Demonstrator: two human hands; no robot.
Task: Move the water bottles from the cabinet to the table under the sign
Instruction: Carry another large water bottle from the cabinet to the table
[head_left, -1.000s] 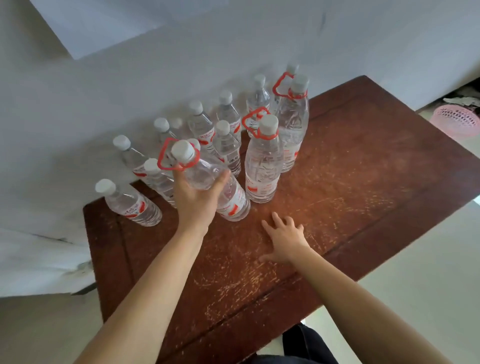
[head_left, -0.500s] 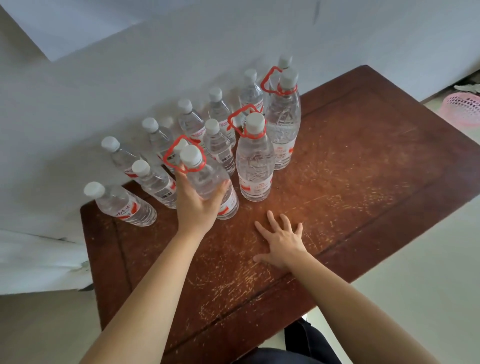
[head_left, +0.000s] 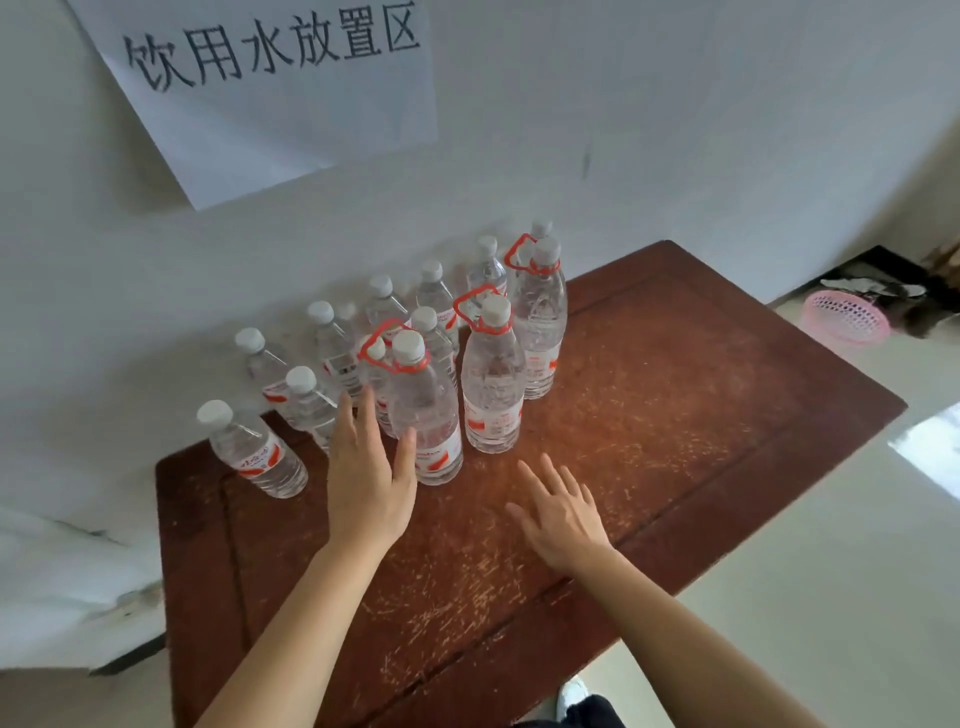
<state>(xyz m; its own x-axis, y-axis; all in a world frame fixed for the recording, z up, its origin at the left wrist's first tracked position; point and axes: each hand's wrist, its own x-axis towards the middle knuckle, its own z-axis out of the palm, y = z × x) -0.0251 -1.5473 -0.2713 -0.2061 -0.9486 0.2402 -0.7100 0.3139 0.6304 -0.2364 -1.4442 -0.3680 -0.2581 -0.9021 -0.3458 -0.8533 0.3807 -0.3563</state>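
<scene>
A large water bottle (head_left: 426, 410) with a red carry loop stands upright on the brown wooden table (head_left: 675, 415), just below the paper sign (head_left: 280, 88) on the wall. My left hand (head_left: 366, 467) is open beside it, fingers spread, thumb close to the bottle's lower side but not gripping. My right hand (head_left: 558, 512) hovers open and flat over the tabletop to the right. Two more large bottles (head_left: 491, 379) (head_left: 540, 322) stand in a row behind, and several small bottles (head_left: 260, 452) line the wall.
A pink plastic basket (head_left: 844, 317) sits on the floor beyond the table's right end, next to dark clutter. The white wall runs along the table's far edge. My shoe shows at the table's near edge.
My left hand held the tilted large bottle, set it upright and let go. The right hand lifted slightly off the table. The view has tilted up, bringing the sign into sight.
</scene>
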